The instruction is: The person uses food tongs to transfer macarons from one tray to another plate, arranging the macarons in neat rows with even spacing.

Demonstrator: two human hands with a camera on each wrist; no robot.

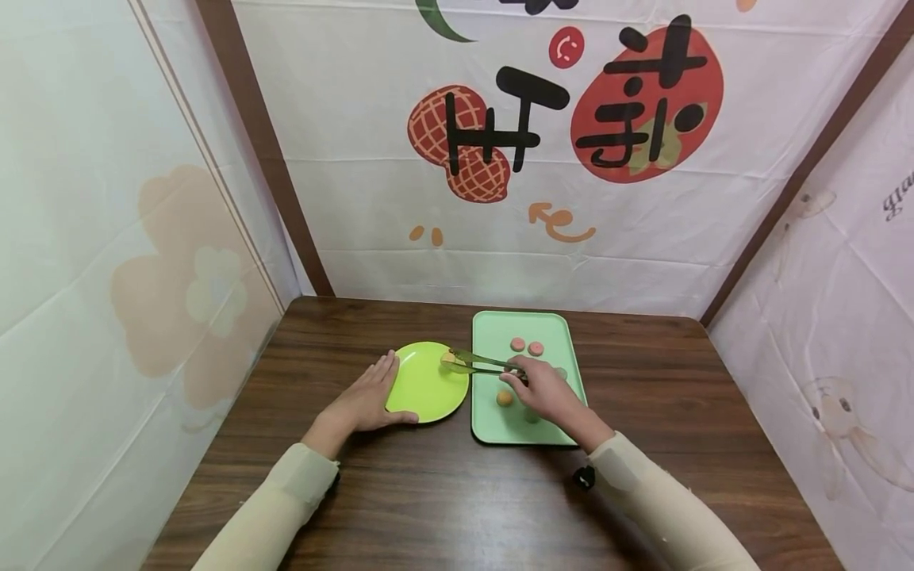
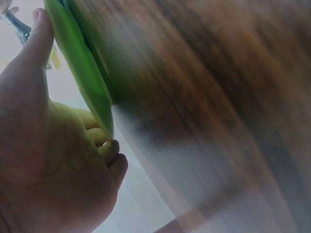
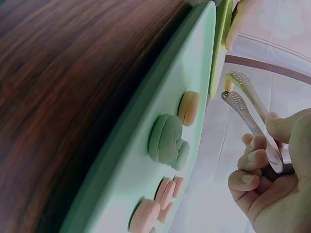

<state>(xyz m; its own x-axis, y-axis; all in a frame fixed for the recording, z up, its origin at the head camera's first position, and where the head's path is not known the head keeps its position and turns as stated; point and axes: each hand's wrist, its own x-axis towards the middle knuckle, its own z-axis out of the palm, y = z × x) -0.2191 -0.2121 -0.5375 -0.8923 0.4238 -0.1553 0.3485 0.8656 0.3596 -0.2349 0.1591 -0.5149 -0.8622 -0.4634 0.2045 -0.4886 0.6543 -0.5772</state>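
Observation:
My left hand (image 1: 367,396) rests at the left rim of a yellow-green plate (image 1: 424,396), fingers extended along the far side and thumb at the near edge. In the left wrist view, the thumb and fingertips are right at the plate's rim. My right hand (image 1: 546,388) grips metal tongs (image 1: 487,370) by the handle end, above a mint-green tray (image 1: 489,428). Between the tongs' perforated tips is a yellow macaron (image 3: 229,85), over the plate's right part in the head view. Another yellow macaron (image 3: 189,108) sits on the tray.
The tray also bears pink macarons (image 1: 527,346) toward the back and green macarons (image 3: 166,138), one partly hidden by my right hand. Plate and tray stand side by side on a dark wooden table (image 1: 428,492). Printed cloth walls (image 1: 378,206) rise behind and at both sides.

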